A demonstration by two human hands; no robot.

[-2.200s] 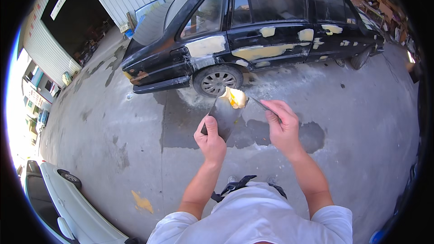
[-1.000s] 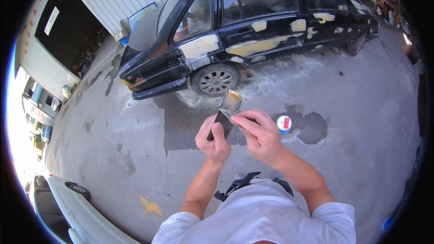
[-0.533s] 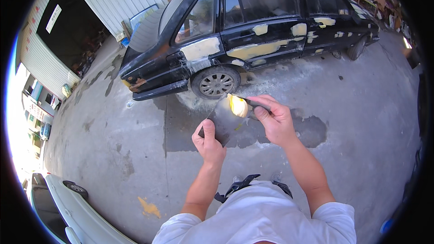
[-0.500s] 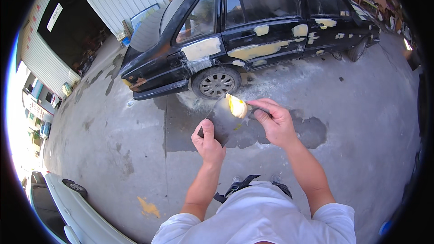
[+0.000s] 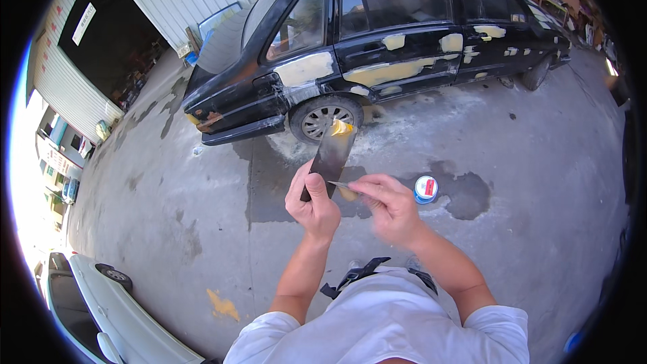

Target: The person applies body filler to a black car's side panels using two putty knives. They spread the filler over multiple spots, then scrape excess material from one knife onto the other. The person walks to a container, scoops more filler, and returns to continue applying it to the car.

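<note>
My left hand [image 5: 314, 203] is closed on a dark flat mixing board [image 5: 331, 156], thumb on its face. The board is tilted and looks narrow from here. A lump of cream and yellow putty [image 5: 342, 127] sits at its far end. My right hand [image 5: 392, 210] pinches a thin grey putty scraper [image 5: 339, 184], seen nearly edge-on. The scraper's tip meets the board's lower right edge, close to my left thumb. Fingers hide most of the scraper's near end.
Ahead stands a black car [image 5: 397, 40] with cream filler patches along its side. A blue can [image 5: 425, 189] with a white and red top is on the concrete beyond my right hand. A pale car [image 5: 114, 310] is at the lower left. Wet patches [image 5: 465, 195] darken the ground.
My right hand has moved down and left with the scraper, from the putty to the board's lower edge. The board has turned narrower to view. The blue can has come into sight.
</note>
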